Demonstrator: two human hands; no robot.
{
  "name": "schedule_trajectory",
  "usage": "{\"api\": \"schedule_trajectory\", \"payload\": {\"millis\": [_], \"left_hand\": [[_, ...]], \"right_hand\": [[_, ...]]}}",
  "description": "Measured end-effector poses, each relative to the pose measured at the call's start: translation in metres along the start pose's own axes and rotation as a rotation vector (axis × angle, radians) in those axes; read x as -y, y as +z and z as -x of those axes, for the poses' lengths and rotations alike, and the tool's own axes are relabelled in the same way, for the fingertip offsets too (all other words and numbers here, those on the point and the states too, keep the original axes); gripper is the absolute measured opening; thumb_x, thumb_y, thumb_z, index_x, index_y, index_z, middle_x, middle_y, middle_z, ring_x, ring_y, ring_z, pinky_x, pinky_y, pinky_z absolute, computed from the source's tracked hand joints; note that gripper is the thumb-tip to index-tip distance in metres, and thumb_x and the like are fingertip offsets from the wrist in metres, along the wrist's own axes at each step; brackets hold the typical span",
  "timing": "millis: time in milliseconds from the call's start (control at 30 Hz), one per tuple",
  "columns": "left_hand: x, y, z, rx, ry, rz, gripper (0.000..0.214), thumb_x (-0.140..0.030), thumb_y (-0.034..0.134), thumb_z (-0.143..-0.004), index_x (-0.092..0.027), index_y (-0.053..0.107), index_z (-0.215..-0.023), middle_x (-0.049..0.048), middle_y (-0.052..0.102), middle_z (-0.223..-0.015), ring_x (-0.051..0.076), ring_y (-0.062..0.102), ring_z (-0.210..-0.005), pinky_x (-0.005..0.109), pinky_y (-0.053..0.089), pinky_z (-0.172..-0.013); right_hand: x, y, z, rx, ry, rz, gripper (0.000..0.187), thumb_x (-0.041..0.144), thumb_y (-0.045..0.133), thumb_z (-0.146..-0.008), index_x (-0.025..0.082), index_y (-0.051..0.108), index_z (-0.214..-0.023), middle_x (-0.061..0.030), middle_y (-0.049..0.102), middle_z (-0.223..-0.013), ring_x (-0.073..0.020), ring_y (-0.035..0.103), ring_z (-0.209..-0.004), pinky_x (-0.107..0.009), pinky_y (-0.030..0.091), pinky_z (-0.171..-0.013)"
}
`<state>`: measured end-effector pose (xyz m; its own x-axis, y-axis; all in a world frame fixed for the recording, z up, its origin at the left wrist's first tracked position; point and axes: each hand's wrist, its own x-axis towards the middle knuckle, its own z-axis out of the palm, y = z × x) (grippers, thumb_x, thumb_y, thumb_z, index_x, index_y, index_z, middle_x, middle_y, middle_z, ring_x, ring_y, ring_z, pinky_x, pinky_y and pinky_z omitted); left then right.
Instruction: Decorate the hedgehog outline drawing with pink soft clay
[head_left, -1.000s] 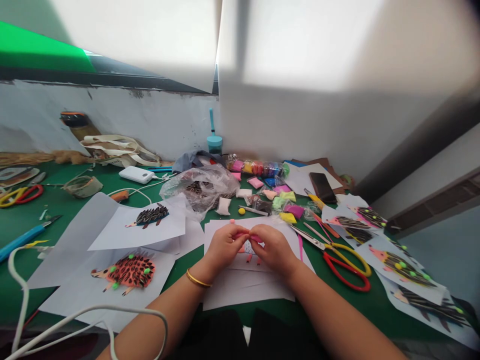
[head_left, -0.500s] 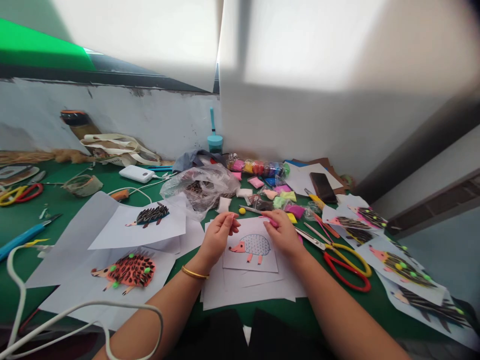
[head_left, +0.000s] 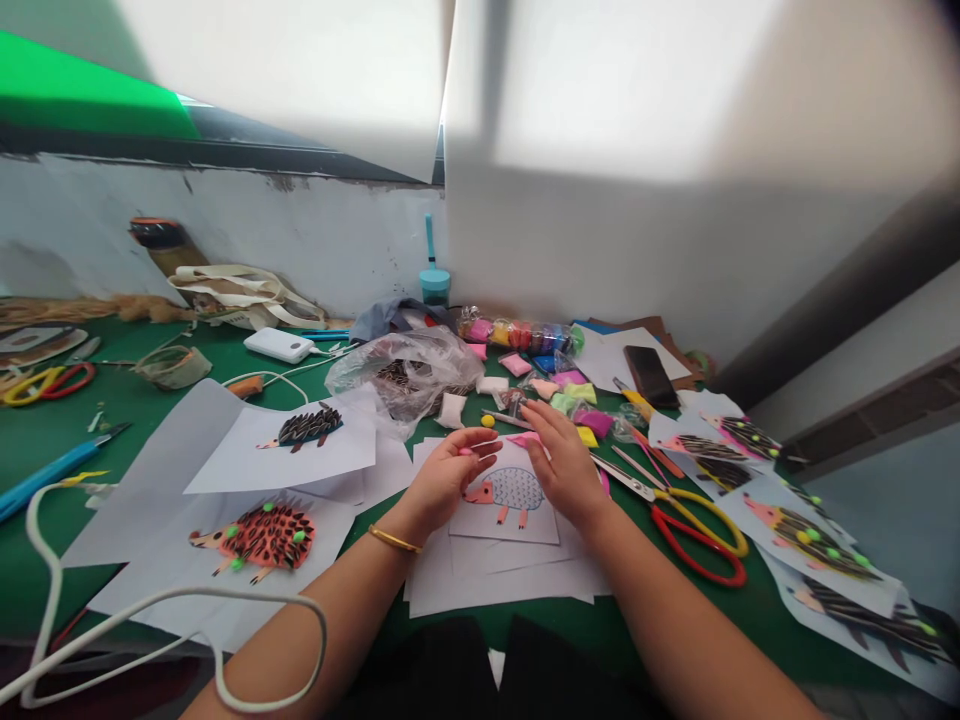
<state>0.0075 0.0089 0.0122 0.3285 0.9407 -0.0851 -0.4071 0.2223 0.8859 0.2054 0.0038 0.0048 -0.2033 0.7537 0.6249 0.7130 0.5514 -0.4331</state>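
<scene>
A white sheet with a pink-faced hedgehog drawing (head_left: 507, 492) lies on a stack of paper in front of me. My left hand (head_left: 448, 472) rests at the sheet's left edge, thumb and fingertips loosely pinched round a small pink bit of clay (head_left: 468, 452). My right hand (head_left: 561, 456) lies over the sheet's upper right corner with its fingers stretched out flat. Its fingertips are next to a pink lump of clay (head_left: 523, 438). A gold bangle (head_left: 393, 540) is on my left wrist.
Red-and-yellow scissors (head_left: 699, 540) lie right of my right hand. Coloured clay packets (head_left: 559, 392), a crumpled plastic bag (head_left: 405, 368) and a phone (head_left: 649, 372) sit behind. Finished hedgehog pictures (head_left: 259, 535) lie left and right. A white cable (head_left: 150, 610) loops at the near left.
My hands, joined over the sheet a second ago, have parted and uncovered the hedgehog drawing. My right hand has spread out flat; my left keeps the pink bit.
</scene>
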Motion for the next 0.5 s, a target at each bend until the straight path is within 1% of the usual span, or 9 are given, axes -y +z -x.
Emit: {"api": "schedule_trajectory", "payload": {"millis": [67, 100, 133, 200, 300, 333, 400, 467, 500], "left_hand": [[0.004, 0.015, 0.007, 0.044, -0.022, -0.032, 0.036, -0.018, 0.073, -0.072, -0.02, 0.07, -0.107, 0.0092, 0.065, -0.122, 0.024, 0.06, -0.114, 0.034, 0.049, -0.094], [0.004, 0.024, 0.012, 0.109, -0.078, -0.012, 0.04, -0.02, 0.072, -0.074, -0.021, 0.068, -0.114, 0.0091, 0.066, -0.122, 0.024, 0.061, -0.11, 0.036, 0.05, -0.092], [0.003, 0.034, 0.017, 0.169, -0.117, 0.06, 0.043, -0.022, 0.071, -0.076, -0.022, 0.066, -0.119, 0.0093, 0.067, -0.119, 0.024, 0.063, -0.106, 0.036, 0.05, -0.089], [-0.006, 0.051, 0.026, 0.232, -0.133, 0.269, 0.041, -0.029, 0.064, -0.083, -0.022, 0.064, -0.124, 0.0083, 0.066, -0.123, 0.024, 0.061, -0.112, 0.035, 0.046, -0.097], [-0.023, 0.064, 0.03, 0.354, -0.28, 0.491, 0.047, -0.046, 0.053, -0.088, -0.017, 0.066, -0.122, 0.012, 0.064, -0.124, 0.027, 0.057, -0.121, 0.039, 0.043, -0.103], [-0.027, 0.065, 0.029, 0.339, -0.3, 0.53, 0.051, -0.052, 0.048, -0.089, -0.015, 0.068, -0.119, 0.0131, 0.065, -0.123, 0.028, 0.056, -0.123, 0.039, 0.044, -0.102], [-0.027, 0.065, 0.027, 0.227, -0.26, 0.555, 0.061, -0.059, 0.036, -0.092, -0.013, 0.071, -0.112, 0.0138, 0.066, -0.12, 0.025, 0.055, -0.125, 0.035, 0.045, -0.1], [-0.017, 0.066, 0.026, 0.094, -0.148, 0.537, 0.058, -0.059, 0.032, -0.094, -0.02, 0.075, -0.102, 0.0104, 0.067, -0.119, 0.019, 0.047, -0.134, 0.029, 0.043, -0.102], [-0.01, 0.069, 0.027, 0.049, -0.067, 0.516, 0.055, -0.058, 0.034, -0.095, -0.022, 0.074, -0.107, 0.0068, 0.066, -0.122, 0.016, 0.04, -0.139, 0.026, 0.04, -0.105]], "right_hand": [[0.02, -0.003, -0.001, -0.025, -0.083, -0.063, 0.05, 0.034, 0.042, -0.1, 0.026, 0.038, -0.149, -0.0093, 0.04, -0.153, -0.029, 0.034, -0.142, -0.054, 0.034, -0.115], [0.028, -0.003, -0.002, -0.018, -0.135, -0.084, 0.053, 0.04, 0.038, -0.101, 0.026, 0.032, -0.151, -0.0091, 0.036, -0.156, -0.0298, 0.03, -0.145, -0.055, 0.032, -0.115], [0.034, -0.003, -0.002, -0.014, -0.19, -0.087, 0.057, 0.047, 0.033, -0.101, 0.026, 0.027, -0.154, -0.0093, 0.033, -0.157, -0.0306, 0.027, -0.146, -0.057, 0.031, -0.116], [0.043, -0.003, -0.002, -0.018, -0.24, -0.037, 0.065, 0.058, 0.023, -0.1, 0.024, 0.022, -0.156, -0.0102, 0.031, -0.158, -0.0324, 0.021, -0.148, -0.06, 0.024, -0.117], [0.052, -0.005, 0.002, 0.026, -0.306, 0.033, 0.078, 0.068, 0.018, -0.096, 0.019, 0.016, -0.157, -0.0133, 0.029, -0.159, -0.0345, 0.019, -0.148, -0.062, 0.017, -0.118], [0.058, -0.006, 0.004, 0.058, -0.341, 0.03, 0.083, 0.071, 0.018, -0.094, 0.017, 0.014, -0.157, -0.0145, 0.028, -0.159, -0.0349, 0.02, -0.148, -0.061, 0.017, -0.118], [0.074, -0.008, 0.007, 0.12, -0.43, -0.009, 0.091, 0.076, 0.018, -0.091, 0.014, 0.012, -0.157, -0.0154, 0.024, -0.16, -0.0343, 0.021, -0.148, -0.056, 0.021, -0.119], [0.091, -0.011, 0.007, 0.142, -0.527, -0.026, 0.092, 0.078, 0.02, -0.09, 0.016, 0.016, -0.157, -0.0113, 0.029, -0.159, -0.0332, 0.024, -0.147, -0.054, 0.018, -0.121], [0.097, -0.013, 0.005, 0.153, -0.533, -0.016, 0.09, 0.078, 0.019, -0.09, 0.018, 0.02, -0.157, -0.0088, 0.033, -0.158, -0.0325, 0.024, -0.147, -0.054, 0.015, -0.122]]}}
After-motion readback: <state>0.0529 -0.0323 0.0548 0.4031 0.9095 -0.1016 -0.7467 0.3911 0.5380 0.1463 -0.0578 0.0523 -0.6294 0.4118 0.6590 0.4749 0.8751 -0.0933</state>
